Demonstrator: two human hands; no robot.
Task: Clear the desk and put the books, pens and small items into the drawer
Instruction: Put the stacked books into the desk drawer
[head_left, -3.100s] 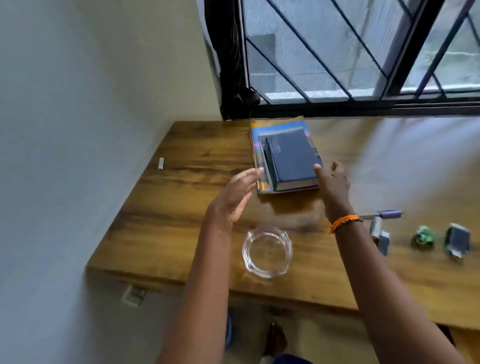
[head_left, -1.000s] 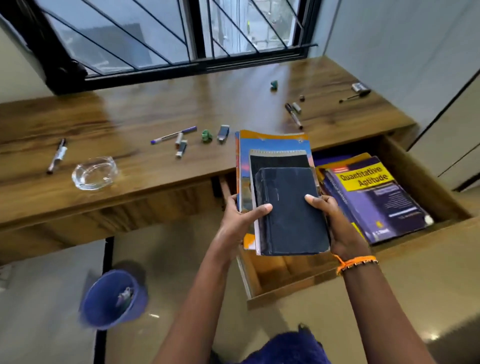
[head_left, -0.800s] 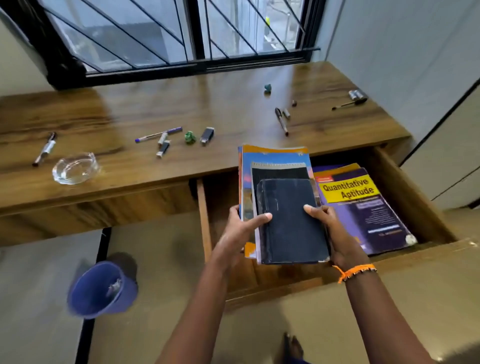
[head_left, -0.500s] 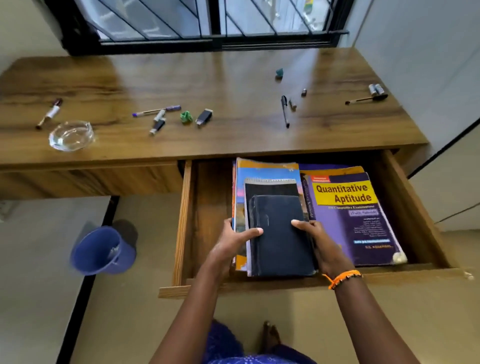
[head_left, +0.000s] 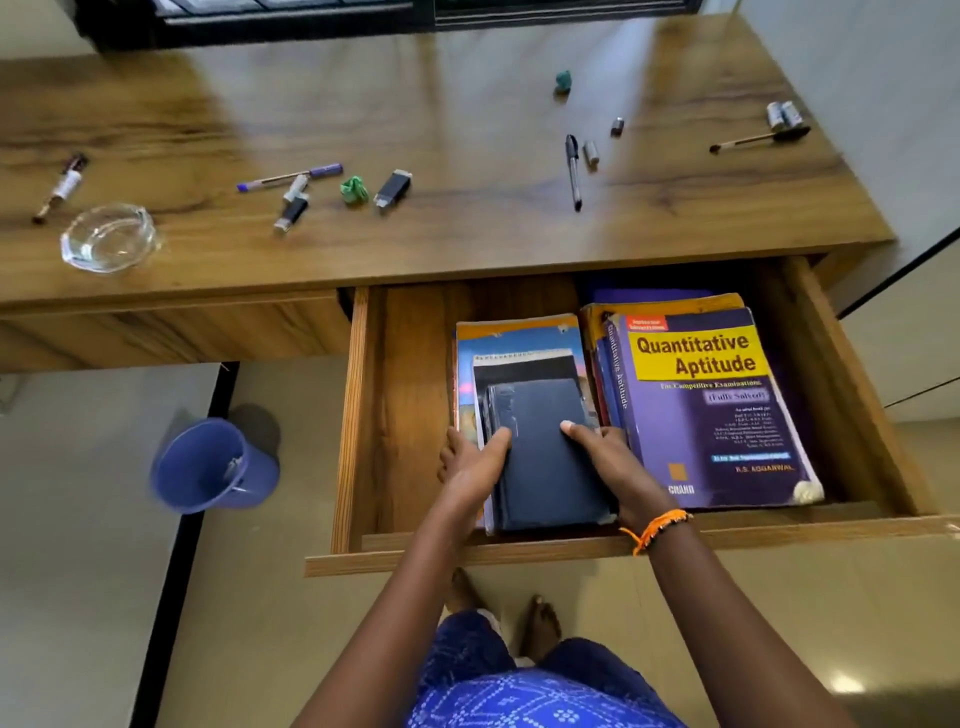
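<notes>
While pens and small items lie scattered on the desk (head_left: 467, 130), a stack of books (head_left: 540, 447) is gripped inside the open drawer (head_left: 405, 415) by the left hand (head_left: 470, 465) and right hand (head_left: 613, 467), beside a purple textbook (head_left: 711, 405).

A: Where does the stack of three books (head_left: 519, 358) lie?
B: In the open wooden drawer (head_left: 400, 415), left of the purple "Quantitative Aptitude" book (head_left: 706, 410).
A: And on the wooden table (head_left: 467, 104) behind?
B: The clear glass ashtray (head_left: 109, 238) sits far left; the black pen (head_left: 573, 171) right of centre.
</notes>
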